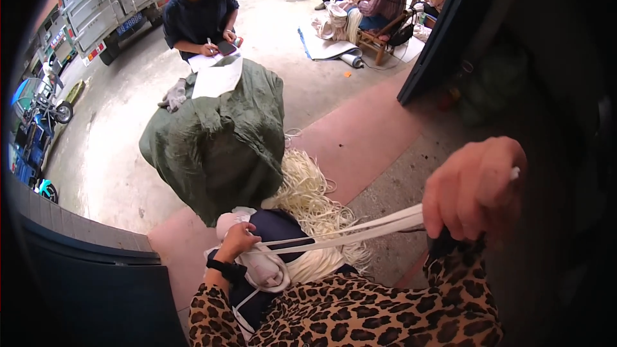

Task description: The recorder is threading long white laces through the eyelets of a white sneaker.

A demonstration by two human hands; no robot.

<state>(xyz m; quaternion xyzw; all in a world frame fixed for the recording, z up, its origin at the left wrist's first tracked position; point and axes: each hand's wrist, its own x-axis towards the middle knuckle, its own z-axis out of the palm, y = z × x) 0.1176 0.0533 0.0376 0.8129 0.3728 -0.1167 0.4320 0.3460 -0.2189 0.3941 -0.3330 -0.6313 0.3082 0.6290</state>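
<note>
A cream-white flat cord (360, 231) runs in two strands across my lap, stretched between my hands. My right hand (479, 186), raised at the right, is closed round one end, and a small white tip sticks out beyond its fingers. Lower and to the left, my left hand (239, 241) pinches the other end above a rolled bundle of pale fabric (267, 273) on my lap. A long heap of loose cream cords (308, 183) trails from beside the green sack over my knee to the bundle.
Ahead stands a bulky green sack (212, 135) with papers (218, 77) and a grey glove (173, 95) on top. Behind it a person (200, 16) writes. Several people sit farther back near a wooden chair (379, 38). A dark door (443, 32) stands at right; a truck (109, 3) is parked at left.
</note>
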